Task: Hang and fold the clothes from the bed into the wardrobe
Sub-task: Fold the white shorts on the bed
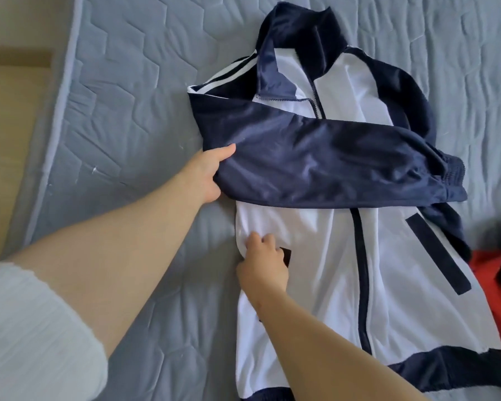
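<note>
A white and navy track jacket [402, 285] lies front up on the grey quilted mattress [128, 111], collar toward the far side. One navy sleeve [330, 163] is folded across its chest. My left hand [206, 175] grips the folded edge of that sleeve at the jacket's left side, fingers tucked under the cloth. My right hand [263, 264] pinches the white fabric at the jacket's left edge, lower down, beside a dark pocket strip.
A red garment [495, 285] and something dark lie at the right edge of the mattress. A wooden bed frame or floor [9, 140] runs along the left. Bare mattress lies left of the jacket.
</note>
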`<act>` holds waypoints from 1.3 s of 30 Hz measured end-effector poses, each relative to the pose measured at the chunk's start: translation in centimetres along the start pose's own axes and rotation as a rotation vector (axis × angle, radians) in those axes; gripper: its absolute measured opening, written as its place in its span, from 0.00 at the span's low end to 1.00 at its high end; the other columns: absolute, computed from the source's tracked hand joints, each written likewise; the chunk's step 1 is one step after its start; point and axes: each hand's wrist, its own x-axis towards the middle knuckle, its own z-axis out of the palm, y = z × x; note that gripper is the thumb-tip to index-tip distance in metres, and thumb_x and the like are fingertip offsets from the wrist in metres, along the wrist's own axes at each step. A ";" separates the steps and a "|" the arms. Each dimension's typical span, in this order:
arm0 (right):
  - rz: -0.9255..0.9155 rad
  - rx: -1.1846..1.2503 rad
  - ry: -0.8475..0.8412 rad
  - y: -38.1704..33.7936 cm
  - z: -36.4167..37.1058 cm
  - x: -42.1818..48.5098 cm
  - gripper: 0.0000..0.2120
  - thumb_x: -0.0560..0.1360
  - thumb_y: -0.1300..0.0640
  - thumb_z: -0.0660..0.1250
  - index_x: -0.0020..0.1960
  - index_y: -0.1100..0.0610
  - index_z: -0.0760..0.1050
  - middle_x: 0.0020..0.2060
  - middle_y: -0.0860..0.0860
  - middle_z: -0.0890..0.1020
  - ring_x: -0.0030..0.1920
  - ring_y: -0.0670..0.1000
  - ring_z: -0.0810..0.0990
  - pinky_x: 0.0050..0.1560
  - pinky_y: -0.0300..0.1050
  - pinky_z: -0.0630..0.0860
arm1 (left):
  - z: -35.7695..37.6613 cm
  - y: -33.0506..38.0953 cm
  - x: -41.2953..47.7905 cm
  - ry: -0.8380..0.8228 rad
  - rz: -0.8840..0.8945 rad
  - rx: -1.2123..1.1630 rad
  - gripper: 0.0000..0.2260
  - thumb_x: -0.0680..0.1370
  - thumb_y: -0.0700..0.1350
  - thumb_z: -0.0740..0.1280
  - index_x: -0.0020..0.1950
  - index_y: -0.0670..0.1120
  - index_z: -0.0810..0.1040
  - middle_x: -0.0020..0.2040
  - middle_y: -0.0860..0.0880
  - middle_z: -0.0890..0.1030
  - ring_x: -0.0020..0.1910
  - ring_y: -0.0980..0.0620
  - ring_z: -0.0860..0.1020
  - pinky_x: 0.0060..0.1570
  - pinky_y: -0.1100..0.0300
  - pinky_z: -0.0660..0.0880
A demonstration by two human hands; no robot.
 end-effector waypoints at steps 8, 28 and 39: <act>-0.169 0.297 -0.269 -3.1 1.7 -1.9 0.06 0.69 0.67 0.55 0.35 0.59 0.63 0.31 0.53 0.65 0.31 0.51 0.61 0.23 0.36 0.56 | -5.8 1.5 -0.6 0.243 0.261 0.128 0.20 0.71 0.39 0.73 0.62 0.42 0.74 0.54 0.47 0.79 0.50 0.48 0.78 0.53 0.55 0.75; 0.081 0.244 -0.123 2.7 7.0 -9.8 0.12 0.76 0.60 0.56 0.57 0.51 0.72 0.46 0.45 0.74 0.41 0.47 0.74 0.35 0.40 0.69 | -17.1 -15.7 -11.3 0.274 -0.084 0.277 0.16 0.70 0.38 0.73 0.57 0.44 0.76 0.48 0.47 0.81 0.45 0.49 0.79 0.44 0.59 0.74; 0.062 0.073 -0.215 12.8 5.5 -14.3 0.19 0.76 0.60 0.60 0.66 0.51 0.68 0.57 0.48 0.71 0.57 0.50 0.71 0.54 0.45 0.72 | -19.2 -23.3 -18.2 0.124 -0.270 0.489 0.13 0.74 0.36 0.68 0.58 0.44 0.76 0.52 0.47 0.81 0.49 0.48 0.79 0.51 0.52 0.76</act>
